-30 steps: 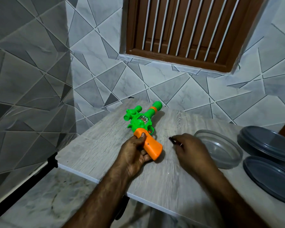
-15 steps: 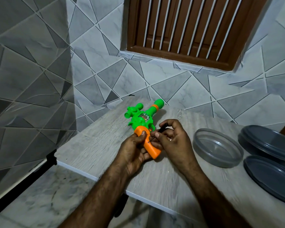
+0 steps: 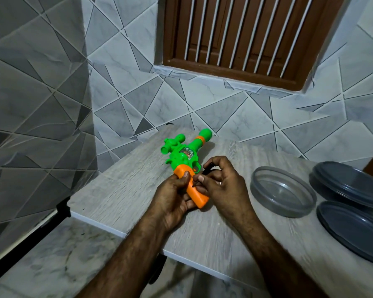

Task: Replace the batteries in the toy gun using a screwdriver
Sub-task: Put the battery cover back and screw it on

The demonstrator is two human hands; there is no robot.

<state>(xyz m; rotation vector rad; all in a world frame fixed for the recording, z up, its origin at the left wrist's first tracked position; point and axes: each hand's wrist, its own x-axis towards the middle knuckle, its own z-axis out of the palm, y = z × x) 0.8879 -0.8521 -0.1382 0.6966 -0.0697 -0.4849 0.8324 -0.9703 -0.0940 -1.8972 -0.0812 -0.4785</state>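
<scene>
Grey wood-grain tabletop [image 3: 127, 186] carries a green plastic toy gun [image 3: 181, 155] with an orange grip, lying on its side. Fingers of the left hand [image 3: 172, 196] wrap the grip; those of the right hand [image 3: 222, 186] pinch a thin black screwdriver [image 3: 208, 168], tip against the grip. To the right sits a clear round plastic dish [image 3: 282, 190].

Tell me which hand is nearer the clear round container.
Right. The right hand, holding the screwdriver against the orange grip of the toy gun, is just left of the clear round container; the left hand grips the toy gun farther left.
</scene>
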